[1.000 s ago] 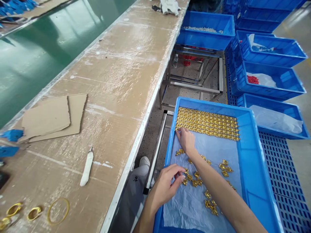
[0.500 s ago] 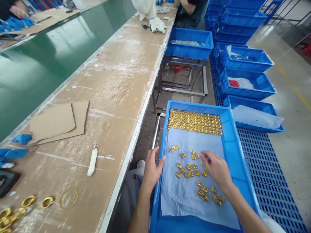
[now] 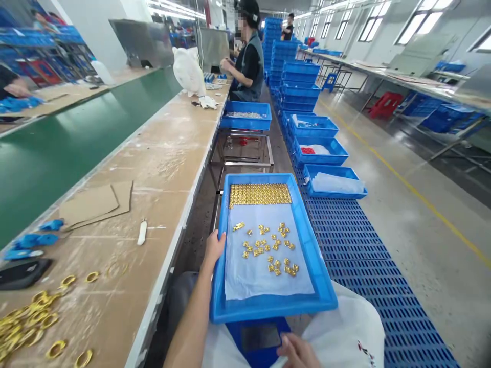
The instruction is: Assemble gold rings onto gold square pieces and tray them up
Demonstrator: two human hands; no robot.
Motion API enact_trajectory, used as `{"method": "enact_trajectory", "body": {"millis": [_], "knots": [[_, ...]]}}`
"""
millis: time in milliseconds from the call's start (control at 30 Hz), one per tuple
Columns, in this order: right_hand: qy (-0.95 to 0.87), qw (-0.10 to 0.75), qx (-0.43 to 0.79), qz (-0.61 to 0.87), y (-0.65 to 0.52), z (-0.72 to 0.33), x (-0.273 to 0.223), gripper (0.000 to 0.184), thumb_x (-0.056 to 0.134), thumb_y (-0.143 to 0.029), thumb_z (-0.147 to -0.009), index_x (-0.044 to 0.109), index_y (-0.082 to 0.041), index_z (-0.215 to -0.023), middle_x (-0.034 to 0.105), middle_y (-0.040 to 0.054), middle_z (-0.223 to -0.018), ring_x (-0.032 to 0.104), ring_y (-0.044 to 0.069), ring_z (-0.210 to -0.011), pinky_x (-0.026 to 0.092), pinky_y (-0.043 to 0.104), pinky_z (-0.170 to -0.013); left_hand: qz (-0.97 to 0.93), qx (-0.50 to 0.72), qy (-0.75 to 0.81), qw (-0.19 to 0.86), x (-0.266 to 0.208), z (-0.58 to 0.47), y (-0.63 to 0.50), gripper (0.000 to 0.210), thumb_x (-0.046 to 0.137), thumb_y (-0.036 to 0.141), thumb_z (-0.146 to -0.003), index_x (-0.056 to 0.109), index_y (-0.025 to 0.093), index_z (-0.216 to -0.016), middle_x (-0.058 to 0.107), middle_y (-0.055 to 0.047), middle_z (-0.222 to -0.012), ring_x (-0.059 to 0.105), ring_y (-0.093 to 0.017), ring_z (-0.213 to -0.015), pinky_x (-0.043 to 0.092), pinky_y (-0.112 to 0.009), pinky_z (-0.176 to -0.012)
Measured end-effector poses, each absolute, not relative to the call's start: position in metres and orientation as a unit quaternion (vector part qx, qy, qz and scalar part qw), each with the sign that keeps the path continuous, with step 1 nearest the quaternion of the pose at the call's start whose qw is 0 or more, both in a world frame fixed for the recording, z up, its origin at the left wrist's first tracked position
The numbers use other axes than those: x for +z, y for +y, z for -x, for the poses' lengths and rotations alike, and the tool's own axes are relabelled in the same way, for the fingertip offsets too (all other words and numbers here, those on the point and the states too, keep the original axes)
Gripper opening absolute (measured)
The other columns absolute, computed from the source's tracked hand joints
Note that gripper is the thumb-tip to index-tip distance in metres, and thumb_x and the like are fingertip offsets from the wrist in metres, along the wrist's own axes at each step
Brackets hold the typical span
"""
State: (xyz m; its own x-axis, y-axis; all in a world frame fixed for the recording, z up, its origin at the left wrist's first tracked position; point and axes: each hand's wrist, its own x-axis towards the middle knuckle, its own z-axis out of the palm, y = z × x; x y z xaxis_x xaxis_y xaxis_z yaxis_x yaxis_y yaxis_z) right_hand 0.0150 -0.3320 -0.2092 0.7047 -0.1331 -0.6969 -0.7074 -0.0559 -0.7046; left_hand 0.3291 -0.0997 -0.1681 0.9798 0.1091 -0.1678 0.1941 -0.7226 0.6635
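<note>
My left hand point(image 3: 215, 247) holds the left rim of a shallow blue plastic tray point(image 3: 324, 291), its thumb over the edge. Below the tray's near edge, my right hand point(image 3: 299, 353) is over my lap with fingers loosely apart and nothing seen in it. Beside it is a dark blue object with a dark panel point(image 3: 261, 337), partly under the tray. White paper point(image 3: 249, 281) lines the tray. Small gold metal pieces point(image 3: 261, 250) lie scattered on the paper, and tight rows of gold pieces point(image 3: 261, 194) fill the far end.
On the cardboard-covered bench point(image 3: 169, 143) at left lie gold rings point(image 3: 34, 322), cardboard sheets point(image 3: 95, 204), a white-handled tool point(image 3: 142, 232) and a black object point(image 3: 23, 273). Blue bins point(image 3: 335, 181) stand on blue slatted flooring point(image 3: 368, 255) at right. A co-worker point(image 3: 249, 61) sits farther along the bench.
My right hand has left the gold pieces and come back below the tray. My left hand has closed on the tray's rim. The view has tilted up, showing more of the room.
</note>
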Motion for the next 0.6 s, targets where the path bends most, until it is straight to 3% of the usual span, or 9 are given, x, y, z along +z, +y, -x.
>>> {"method": "enact_trajectory", "body": {"millis": [100, 200, 400, 600], "knots": [[0.368, 0.665, 0.137, 0.635, -0.317, -0.032, -0.202, 0.093, 0.058, -0.098, -0.055, 0.064, -0.021, -0.106, 0.079, 0.0136, -0.099, 0.078, 0.027, -0.069, 0.057, 0.03, -0.047, -0.929, -0.072, 0.094, 0.351, -0.166, -0.326, -0.1, 0.023, 0.064, 0.034, -0.097, 0.067, 0.014, -0.11, 0.07, -0.007, -0.107, 0.068, -0.02, -0.093, 0.058, -0.039, -0.082], [0.407, 0.679, 0.083, 0.605, -0.312, -0.056, -0.191, 0.084, 0.069, -0.089, -0.055, 0.056, -0.021, -0.103, 0.076, 0.0122, -0.1, 0.08, 0.03, -0.078, 0.062, 0.032, -0.055, -0.927, -0.082, 0.107, 0.35, -0.163, -0.322, -0.1, 0.034, 0.064, 0.036, -0.097, 0.063, 0.017, -0.125, 0.066, -0.01, -0.124, 0.068, -0.024, -0.106, 0.06, -0.045, -0.089], [0.423, 0.66, 0.058, 0.619, -0.321, -0.08, -0.188, 0.073, 0.073, -0.081, -0.059, 0.046, -0.024, -0.096, 0.074, 0.0081, -0.093, 0.08, 0.03, -0.08, 0.063, 0.032, -0.057, -0.919, -0.084, 0.125, 0.364, -0.157, -0.303, -0.097, 0.036, 0.064, 0.036, -0.097, 0.062, 0.017, -0.128, 0.065, -0.011, -0.128, 0.067, -0.025, -0.11, 0.059, -0.047, -0.091], [0.409, 0.621, 0.061, 0.665, -0.353, -0.094, -0.196, 0.056, 0.058, -0.074, -0.075, 0.044, -0.024, -0.096, 0.074, 0.0158, -0.1, 0.079, 0.031, -0.079, 0.065, 0.038, -0.062, -0.903, -0.098, 0.148, 0.391, -0.154, -0.277, -0.092, 0.036, 0.065, 0.035, -0.097, 0.062, 0.017, -0.128, 0.065, -0.011, -0.128, 0.067, -0.025, -0.109, 0.059, -0.046, -0.091]]}}
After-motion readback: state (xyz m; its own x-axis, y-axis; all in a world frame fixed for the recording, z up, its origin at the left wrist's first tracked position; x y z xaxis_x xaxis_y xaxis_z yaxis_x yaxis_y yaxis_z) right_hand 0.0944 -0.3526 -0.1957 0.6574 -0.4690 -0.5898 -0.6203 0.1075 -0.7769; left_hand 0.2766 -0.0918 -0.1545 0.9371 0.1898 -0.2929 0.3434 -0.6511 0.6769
